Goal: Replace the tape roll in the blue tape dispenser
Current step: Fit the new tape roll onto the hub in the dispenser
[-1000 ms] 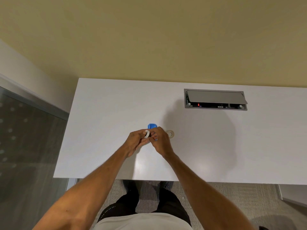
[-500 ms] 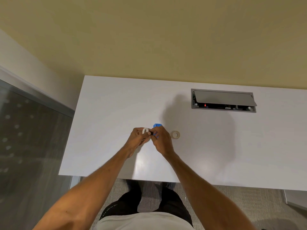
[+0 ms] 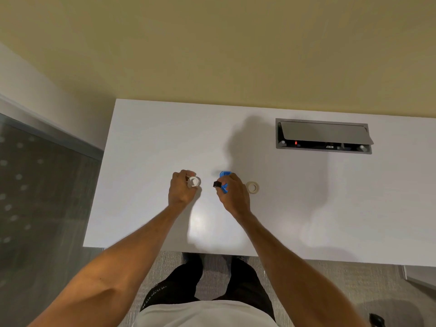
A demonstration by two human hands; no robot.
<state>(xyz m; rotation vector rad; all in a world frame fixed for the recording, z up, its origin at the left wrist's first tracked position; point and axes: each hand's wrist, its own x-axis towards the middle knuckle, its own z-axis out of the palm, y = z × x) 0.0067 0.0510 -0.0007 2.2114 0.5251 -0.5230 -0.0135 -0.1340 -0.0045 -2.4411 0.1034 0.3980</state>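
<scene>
My right hand (image 3: 232, 193) grips the blue tape dispenser (image 3: 224, 175), whose black part sticks out to the left of my fingers; most of its body is hidden by the hand. My left hand (image 3: 180, 191) holds a small white ring-shaped tape roll (image 3: 194, 181) by its edge, a short gap to the left of the dispenser. A second tape roll (image 3: 252, 187), pale and flat on the white desk (image 3: 146, 161), lies just right of my right hand.
A grey cable box with its lid raised (image 3: 323, 136) is set into the desk at the back right. The desk's front edge is near my body, its left edge beside a grey glass panel (image 3: 42, 197). A yellow wall stands behind.
My hands were together at the dispenser; now they have drawn apart. The white roll has come away to the left in my left hand, the dispenser stays in my right.
</scene>
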